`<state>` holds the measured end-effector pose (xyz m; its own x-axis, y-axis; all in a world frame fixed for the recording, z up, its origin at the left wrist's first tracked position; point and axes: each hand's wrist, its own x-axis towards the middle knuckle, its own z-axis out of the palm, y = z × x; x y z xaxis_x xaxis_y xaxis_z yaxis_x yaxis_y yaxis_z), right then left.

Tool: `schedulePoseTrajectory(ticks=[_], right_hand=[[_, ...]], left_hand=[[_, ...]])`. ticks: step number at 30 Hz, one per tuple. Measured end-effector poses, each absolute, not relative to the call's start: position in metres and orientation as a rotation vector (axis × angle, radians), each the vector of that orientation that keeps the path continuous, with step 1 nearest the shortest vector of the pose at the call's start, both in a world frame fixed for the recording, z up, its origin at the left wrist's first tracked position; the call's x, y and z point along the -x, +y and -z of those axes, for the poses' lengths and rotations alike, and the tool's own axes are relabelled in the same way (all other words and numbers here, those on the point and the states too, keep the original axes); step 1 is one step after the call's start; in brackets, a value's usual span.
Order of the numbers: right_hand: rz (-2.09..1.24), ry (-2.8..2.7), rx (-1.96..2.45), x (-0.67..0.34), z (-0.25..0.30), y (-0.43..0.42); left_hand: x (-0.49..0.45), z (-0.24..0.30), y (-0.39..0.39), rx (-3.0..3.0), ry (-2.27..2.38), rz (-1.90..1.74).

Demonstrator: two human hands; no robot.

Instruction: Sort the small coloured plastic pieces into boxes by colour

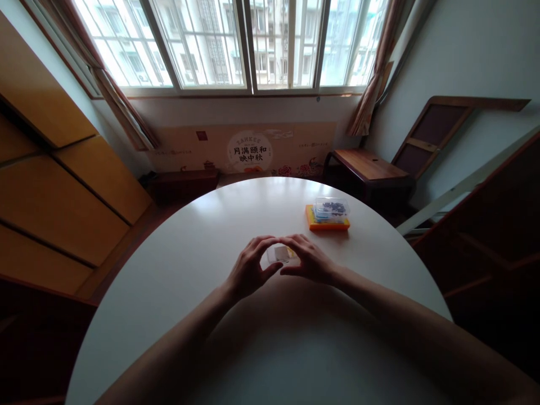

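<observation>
Both of my hands meet near the middle of a round white table [177, 281]. Between them lies a small clear plastic box [280, 254] on the tabletop. My left hand [250, 269] curls round its left side, thumb and fingers bent onto it. My right hand [310, 260] closes on the box's right side the same way. What is inside the small box is too small to make out.
Farther back on the right of the table sits an orange tray [327, 224] with a clear lidded box [332, 207] of dark pieces on it. Beyond the table stand a dark wooden side table [367, 166], wooden cabinets at left, and a big window.
</observation>
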<state>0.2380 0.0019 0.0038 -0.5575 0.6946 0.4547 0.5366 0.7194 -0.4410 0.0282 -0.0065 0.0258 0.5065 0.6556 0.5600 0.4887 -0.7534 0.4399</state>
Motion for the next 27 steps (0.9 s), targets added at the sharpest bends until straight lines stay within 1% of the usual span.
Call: schedulePoseTrajectory(ticks=[9,14,17,24,27], right_hand=[[-0.608,-2.162,0.911,-0.242,0.004,0.003],[-0.653,-2.002,0.931,-0.243,0.007,0.004],[-0.688,-1.94,0.95,-0.243,0.007,0.003],[-0.853,-1.854,0.992,-0.243,0.005,0.0],[-0.989,-1.775,0.96,-0.243,0.009,0.002]], left_hand=[[-0.02,-0.019,0.001,-2.646,1.007,-1.041],[-0.023,-0.019,0.011,-3.053,0.793,-0.951],[-0.025,-0.016,0.014,-3.169,0.694,-0.946],[-0.031,-0.015,0.013,-3.161,0.714,-1.079],[-0.032,-0.021,0.012,-2.994,0.753,-1.07]])
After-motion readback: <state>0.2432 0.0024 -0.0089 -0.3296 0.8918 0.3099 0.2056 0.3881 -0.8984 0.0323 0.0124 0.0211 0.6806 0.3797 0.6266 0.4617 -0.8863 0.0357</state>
